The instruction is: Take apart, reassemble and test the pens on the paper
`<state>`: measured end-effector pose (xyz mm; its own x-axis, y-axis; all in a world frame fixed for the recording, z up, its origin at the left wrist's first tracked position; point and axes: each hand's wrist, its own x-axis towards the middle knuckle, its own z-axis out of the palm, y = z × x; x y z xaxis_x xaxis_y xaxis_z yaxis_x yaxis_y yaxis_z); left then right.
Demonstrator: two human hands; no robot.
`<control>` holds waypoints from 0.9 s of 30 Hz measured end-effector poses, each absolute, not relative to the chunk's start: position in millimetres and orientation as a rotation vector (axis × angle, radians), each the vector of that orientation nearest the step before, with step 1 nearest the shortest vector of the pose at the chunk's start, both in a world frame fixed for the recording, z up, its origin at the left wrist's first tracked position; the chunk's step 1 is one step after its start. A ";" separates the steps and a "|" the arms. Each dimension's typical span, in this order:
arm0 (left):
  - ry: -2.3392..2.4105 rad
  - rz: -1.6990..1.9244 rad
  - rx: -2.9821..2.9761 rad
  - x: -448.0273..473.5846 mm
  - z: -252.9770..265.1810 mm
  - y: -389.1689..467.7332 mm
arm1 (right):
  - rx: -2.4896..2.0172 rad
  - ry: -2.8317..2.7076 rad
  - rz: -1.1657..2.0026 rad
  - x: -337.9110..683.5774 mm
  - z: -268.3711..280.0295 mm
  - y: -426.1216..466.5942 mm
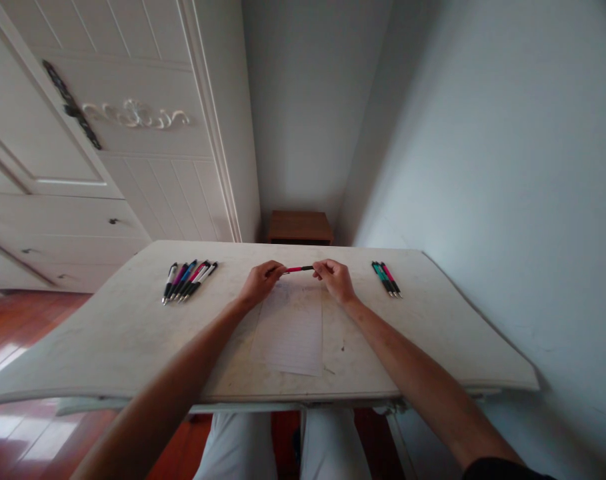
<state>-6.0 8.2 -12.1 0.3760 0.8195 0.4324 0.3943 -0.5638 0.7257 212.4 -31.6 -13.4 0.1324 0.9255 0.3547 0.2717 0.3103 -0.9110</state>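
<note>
A pink pen with a black grip (pixel 297 269) is stretched level between my two hands, above the far end of a lined sheet of paper (pixel 293 333). My left hand (pixel 263 280) pinches its pink end. At the black end, the fingers of my right hand (pixel 335 277) are closed on it. Over to the left lies a group of several pens (pixel 187 281) in white, purple, blue and pink with black grips. To the right, a smaller group of green and pink pens (pixel 387 279) lies side by side, tips towards me.
The white table (pixel 133 347) has a worn, marked surface and a front edge close to my legs. A white wardrobe (pixel 183 187) stands at the left, a pale wall (pixel 507 187) rises on the right. Behind the table is a brown wooden cabinet (pixel 301 227).
</note>
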 end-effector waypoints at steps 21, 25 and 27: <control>1.067 1.102 2.088 -4.6 -8.2 5.8 | -1.203 -1.379 0.653 212.0 -8.7 -34.2; 0.974 1.215 2.074 -4.3 -9.9 6.9 | -1.212 -1.388 0.657 211.5 -9.5 -34.7; 0.956 1.251 2.094 -3.9 -10.7 6.3 | -1.217 -1.397 0.659 211.0 -9.8 -34.7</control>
<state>-3.9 6.3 -10.7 0.3255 0.7824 0.5309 0.3060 -0.6184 0.7238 211.0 -34.7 -9.8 0.1451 0.9181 0.3688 0.2999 0.3144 -0.9007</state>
